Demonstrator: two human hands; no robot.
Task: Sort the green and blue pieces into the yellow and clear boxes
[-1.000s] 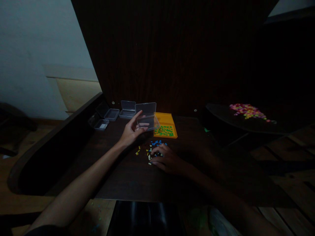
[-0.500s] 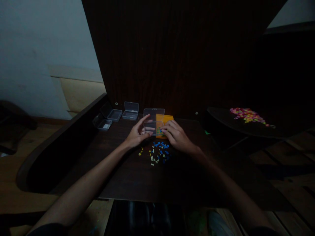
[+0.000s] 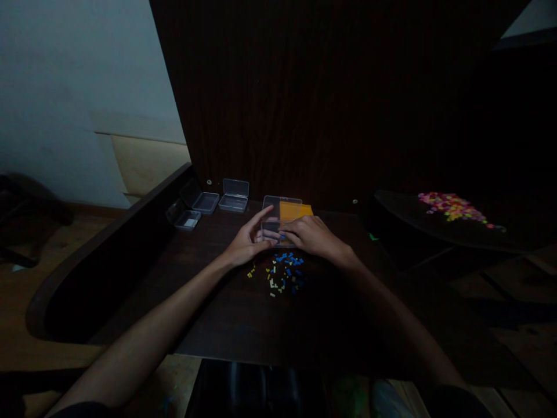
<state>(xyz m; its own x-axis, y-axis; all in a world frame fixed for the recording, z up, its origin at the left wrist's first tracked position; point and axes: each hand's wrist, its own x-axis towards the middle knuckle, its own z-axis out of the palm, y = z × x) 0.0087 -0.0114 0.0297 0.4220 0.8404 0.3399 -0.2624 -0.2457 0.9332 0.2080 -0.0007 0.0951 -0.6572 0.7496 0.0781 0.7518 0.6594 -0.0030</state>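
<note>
My left hand (image 3: 250, 241) grips the left side of a small clear plastic box (image 3: 273, 227) whose lid stands open, just above the dark table (image 3: 226, 302). My right hand (image 3: 311, 237) reaches over the box's right side, fingers bent towards its opening; what it pinches, if anything, is too small and dark to name. Right behind the box lies an orange tray (image 3: 298, 210), mostly hidden by my hands. In front of my hands lies a loose scatter of small blue, yellow and white pieces (image 3: 282, 274).
Three more clear boxes with open lids (image 3: 204, 203) stand at the table's back left. A dark wooden panel rises behind the table. To the right, a lower dark surface carries a heap of pink and yellow pieces (image 3: 452, 206). Wooden floor lies on both sides.
My right hand left the scattered pieces and rose to the clear box. My left hand lowered the box in front of the orange tray, covering the green pieces.
</note>
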